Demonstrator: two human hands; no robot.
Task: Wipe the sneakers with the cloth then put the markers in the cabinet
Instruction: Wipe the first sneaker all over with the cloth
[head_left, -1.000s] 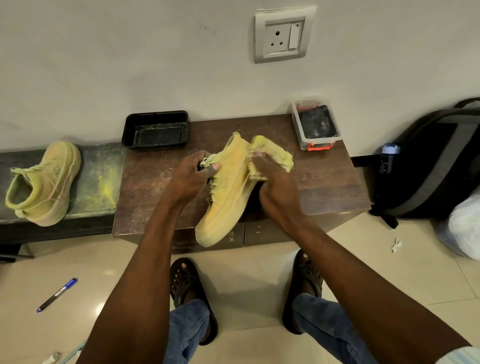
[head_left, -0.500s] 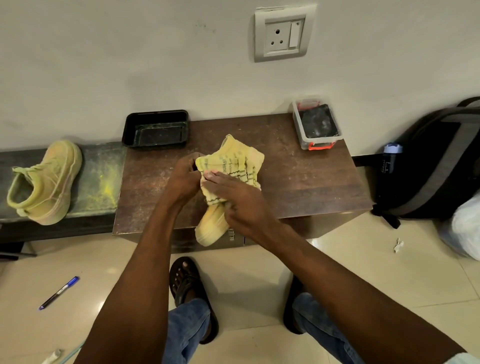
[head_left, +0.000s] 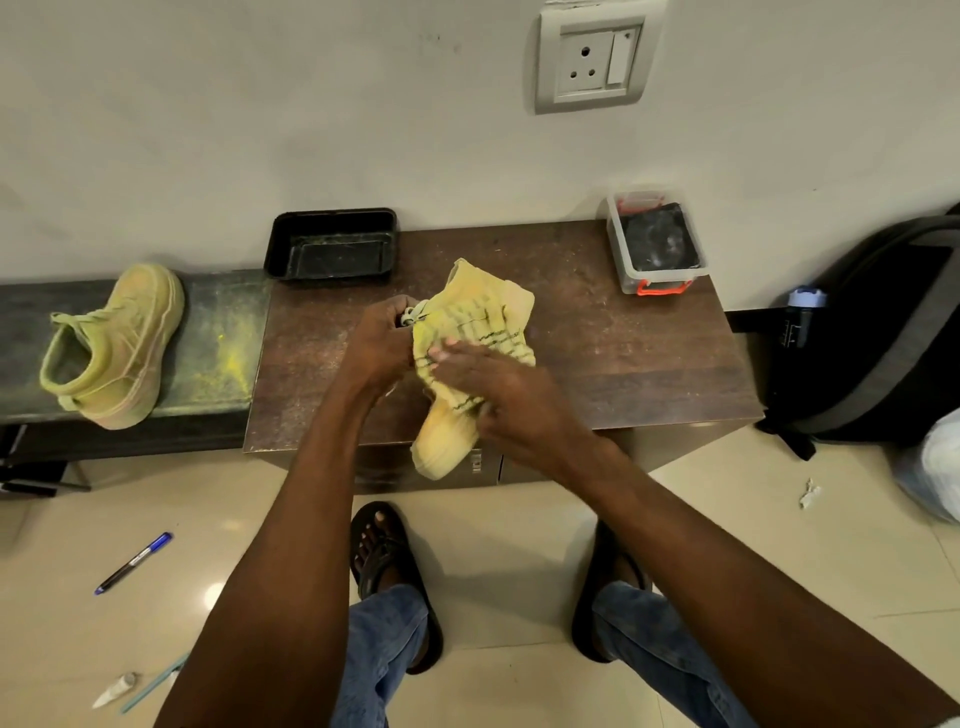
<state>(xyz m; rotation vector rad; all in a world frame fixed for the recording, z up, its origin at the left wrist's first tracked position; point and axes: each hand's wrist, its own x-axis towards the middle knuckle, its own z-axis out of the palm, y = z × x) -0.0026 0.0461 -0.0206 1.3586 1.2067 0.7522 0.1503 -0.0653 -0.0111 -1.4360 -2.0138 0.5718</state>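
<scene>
Sneaker one (head_left: 445, 440) is held tilted above the front edge of the brown cabinet (head_left: 623, 358), toe pointing down toward the floor. Its heel end is gripped by the curled fingers of the left hand (head_left: 382, 338). A yellow striped cloth (head_left: 483, 317) is pressed over its upper by the right hand (head_left: 498, 387), fingers extended flat. Sneaker two (head_left: 117, 345) is positioned on the dark bench (head_left: 218, 332), well apart. A blue marker (head_left: 134, 563) lies on the floor.
</scene>
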